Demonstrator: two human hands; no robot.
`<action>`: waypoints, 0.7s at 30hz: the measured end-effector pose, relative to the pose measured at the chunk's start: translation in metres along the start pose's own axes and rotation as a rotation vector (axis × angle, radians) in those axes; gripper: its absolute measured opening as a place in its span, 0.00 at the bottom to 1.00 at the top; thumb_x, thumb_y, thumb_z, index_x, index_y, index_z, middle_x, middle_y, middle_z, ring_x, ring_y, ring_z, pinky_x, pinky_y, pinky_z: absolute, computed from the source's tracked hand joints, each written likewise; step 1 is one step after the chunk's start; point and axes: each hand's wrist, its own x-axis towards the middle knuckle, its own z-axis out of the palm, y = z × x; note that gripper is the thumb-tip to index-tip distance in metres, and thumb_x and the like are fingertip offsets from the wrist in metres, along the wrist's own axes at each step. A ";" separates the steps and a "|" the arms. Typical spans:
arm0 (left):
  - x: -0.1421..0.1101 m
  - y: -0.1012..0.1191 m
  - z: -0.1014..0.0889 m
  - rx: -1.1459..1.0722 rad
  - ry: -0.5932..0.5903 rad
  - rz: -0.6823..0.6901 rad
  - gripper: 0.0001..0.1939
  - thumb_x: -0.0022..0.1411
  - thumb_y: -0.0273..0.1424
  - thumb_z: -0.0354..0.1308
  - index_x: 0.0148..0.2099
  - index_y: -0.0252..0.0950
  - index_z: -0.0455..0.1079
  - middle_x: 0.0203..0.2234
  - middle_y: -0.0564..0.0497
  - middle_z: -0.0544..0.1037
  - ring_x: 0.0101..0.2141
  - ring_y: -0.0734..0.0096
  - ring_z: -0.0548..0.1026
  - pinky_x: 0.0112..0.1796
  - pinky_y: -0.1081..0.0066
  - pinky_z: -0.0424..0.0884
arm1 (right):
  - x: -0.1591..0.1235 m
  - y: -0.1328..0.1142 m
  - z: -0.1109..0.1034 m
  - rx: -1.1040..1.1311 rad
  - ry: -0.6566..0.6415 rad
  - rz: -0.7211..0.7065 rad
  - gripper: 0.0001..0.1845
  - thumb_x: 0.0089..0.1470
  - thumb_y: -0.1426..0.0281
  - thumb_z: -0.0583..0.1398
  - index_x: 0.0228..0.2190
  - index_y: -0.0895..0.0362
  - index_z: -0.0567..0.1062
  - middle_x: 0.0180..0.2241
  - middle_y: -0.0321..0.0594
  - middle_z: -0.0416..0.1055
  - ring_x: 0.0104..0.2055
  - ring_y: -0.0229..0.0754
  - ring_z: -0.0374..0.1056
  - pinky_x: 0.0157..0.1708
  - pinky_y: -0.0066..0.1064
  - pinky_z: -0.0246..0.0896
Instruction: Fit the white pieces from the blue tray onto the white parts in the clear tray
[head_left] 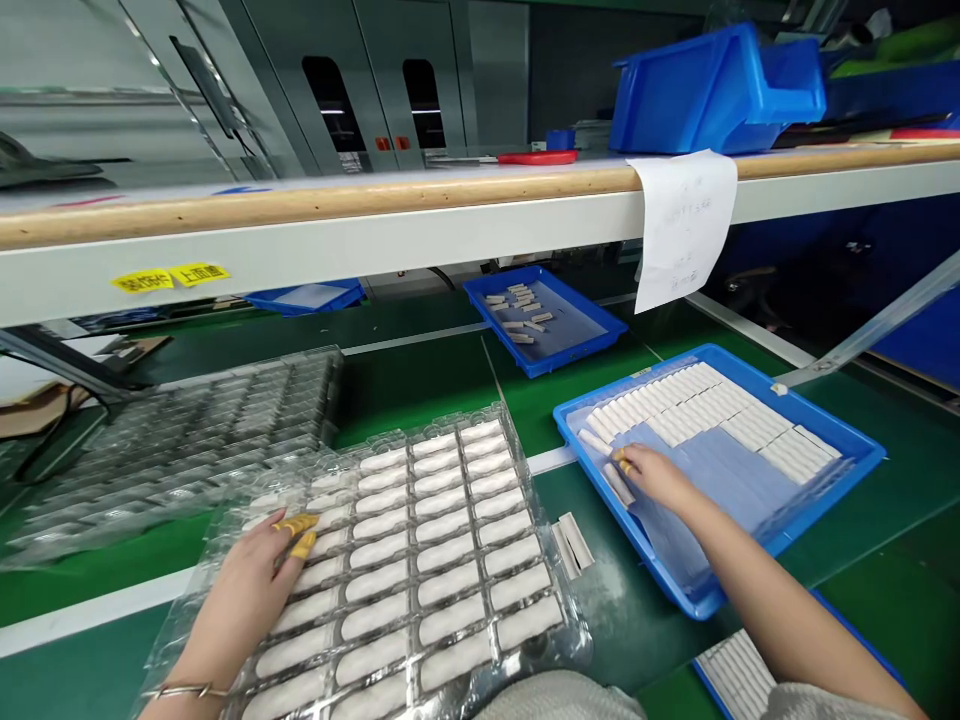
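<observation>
A clear plastic blister tray lies in front of me, its long slots filled with white strip-like pieces. My left hand, with yellow covers on its fingertips, rests over the tray's left slots. Its thumb and fingers are drawn close together at a slot, and what lies between them is hidden. My right hand reaches into a blue tray at the right. Its fingertips are pinched beside loose white pieces along the left wall; I cannot make out anything between them. Rows of similar pieces fill the far side.
Stacked clear blister trays stand at the left. Two loose pieces lie between the trays. A farther blue tray holds scattered pieces; another blue tray sits lower right. An overhead shelf carries a blue bin and hanging paper.
</observation>
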 end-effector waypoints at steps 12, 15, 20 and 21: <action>0.000 0.003 -0.002 -0.037 -0.065 -0.032 0.16 0.62 0.39 0.45 0.36 0.35 0.71 0.50 0.33 0.77 0.63 0.47 0.63 0.56 0.52 0.68 | 0.002 -0.027 0.013 -0.112 -0.187 0.379 0.16 0.63 0.60 0.59 0.44 0.59 0.74 0.43 0.43 0.73 0.43 0.43 0.71 0.45 0.42 0.68; -0.001 0.002 -0.002 -0.052 -0.072 -0.038 0.17 0.62 0.39 0.45 0.37 0.35 0.71 0.50 0.33 0.77 0.64 0.47 0.62 0.55 0.52 0.69 | 0.002 -0.027 0.006 -0.117 -0.203 0.380 0.16 0.63 0.60 0.59 0.45 0.59 0.74 0.44 0.43 0.73 0.44 0.43 0.71 0.45 0.42 0.69; 0.000 0.001 -0.001 -0.073 -0.055 -0.024 0.16 0.61 0.39 0.45 0.34 0.36 0.70 0.47 0.33 0.79 0.63 0.45 0.64 0.55 0.50 0.68 | -0.003 -0.027 0.001 -0.060 -0.289 0.273 0.15 0.63 0.61 0.60 0.44 0.59 0.74 0.42 0.41 0.74 0.42 0.42 0.72 0.43 0.40 0.70; 0.000 0.001 -0.001 -0.076 -0.047 -0.021 0.16 0.60 0.39 0.45 0.34 0.37 0.70 0.47 0.33 0.79 0.62 0.44 0.64 0.55 0.50 0.68 | -0.002 -0.028 0.002 -0.052 -0.305 0.256 0.15 0.63 0.61 0.60 0.44 0.59 0.74 0.43 0.41 0.74 0.42 0.42 0.72 0.43 0.40 0.70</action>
